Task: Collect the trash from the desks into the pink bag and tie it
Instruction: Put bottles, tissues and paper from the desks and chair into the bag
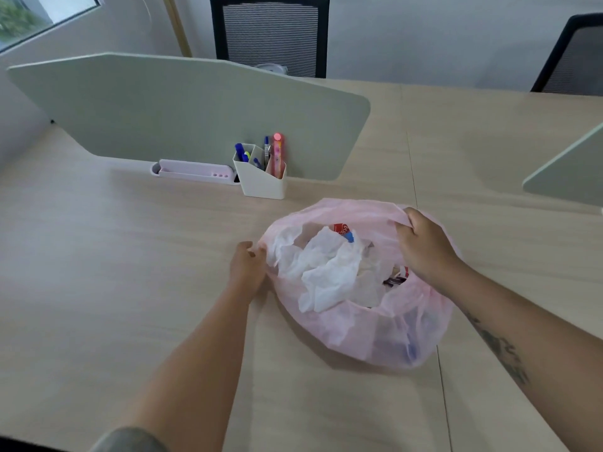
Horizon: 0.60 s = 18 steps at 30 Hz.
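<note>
A translucent pink bag (352,324) lies on the wooden desk (130,272), its mouth spread wide. Inside I see crumpled white tissue (326,272), a red wrapper (341,229) and darker scraps near the right rim. My left hand (246,265) pinches the left edge of the bag's mouth. My right hand (424,246) grips the far right edge of the rim, fingers curled over the plastic. More trash shows dimly through the bag's lower wall.
A white pen holder (261,177) with pens and a low pink tray (195,171) stand against a grey-green divider (182,109). Another divider (567,171) is at the right edge. Two black mesh chairs (270,34) stand beyond the desk.
</note>
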{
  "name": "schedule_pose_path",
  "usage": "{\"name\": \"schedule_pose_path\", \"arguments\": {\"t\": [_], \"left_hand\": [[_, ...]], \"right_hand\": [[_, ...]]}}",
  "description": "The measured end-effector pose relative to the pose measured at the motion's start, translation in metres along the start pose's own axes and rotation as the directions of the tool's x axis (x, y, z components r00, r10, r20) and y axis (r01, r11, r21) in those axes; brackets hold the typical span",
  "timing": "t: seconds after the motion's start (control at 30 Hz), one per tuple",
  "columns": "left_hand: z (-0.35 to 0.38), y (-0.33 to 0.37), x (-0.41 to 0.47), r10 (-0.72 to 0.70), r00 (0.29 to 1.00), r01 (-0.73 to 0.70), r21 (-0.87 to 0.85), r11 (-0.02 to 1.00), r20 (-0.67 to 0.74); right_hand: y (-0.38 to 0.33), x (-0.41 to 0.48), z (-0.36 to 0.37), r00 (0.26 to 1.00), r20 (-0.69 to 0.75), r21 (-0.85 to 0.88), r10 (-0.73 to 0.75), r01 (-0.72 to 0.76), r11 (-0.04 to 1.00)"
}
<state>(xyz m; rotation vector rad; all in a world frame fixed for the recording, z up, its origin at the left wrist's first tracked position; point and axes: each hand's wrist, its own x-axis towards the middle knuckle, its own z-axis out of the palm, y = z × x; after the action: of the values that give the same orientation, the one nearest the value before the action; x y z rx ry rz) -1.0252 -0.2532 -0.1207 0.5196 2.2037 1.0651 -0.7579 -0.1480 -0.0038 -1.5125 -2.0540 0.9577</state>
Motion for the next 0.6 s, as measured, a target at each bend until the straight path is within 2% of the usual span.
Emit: {"name": "schedule_pose_path", "arguments": {"t": [0.07, 0.23, 0.37, 0.53, 0.6], "left_hand": [[0.003, 0.008, -0.004, 0.029, 1.0, -0.029, -0.025, 0.999, -0.005], [0.0, 0.036, -0.015, -0.028, 0.996, 0.009, -0.21, 0.978, -0.09], [-0.017, 0.068, -0.019, 0.092, 0.984, -0.125, -0.221, 0.967, -0.153], [-0.044, 0.119, -0.034, 0.217, 0.975, -0.218, -0.292, 0.931, -0.038], [-0.058, 0.143, -0.045, 0.246, 0.967, -0.253, -0.313, 0.915, -0.061]], "right_hand": [[0.001, -0.005, -0.002, 1.0, 0.001, -0.007, -0.003, 0.003, 1.0], [-0.007, -0.008, -0.01, 0.999, -0.054, -0.052, 0.007, -0.009, 0.999], [-0.024, -0.004, -0.018, 0.993, -0.111, -0.113, -0.04, 0.028, 0.993], [-0.046, 0.001, -0.045, 0.978, -0.16, -0.218, -0.137, 0.101, 0.971], [-0.056, 0.004, -0.062, 0.959, -0.22, -0.22, -0.176, 0.127, 0.967]]}}
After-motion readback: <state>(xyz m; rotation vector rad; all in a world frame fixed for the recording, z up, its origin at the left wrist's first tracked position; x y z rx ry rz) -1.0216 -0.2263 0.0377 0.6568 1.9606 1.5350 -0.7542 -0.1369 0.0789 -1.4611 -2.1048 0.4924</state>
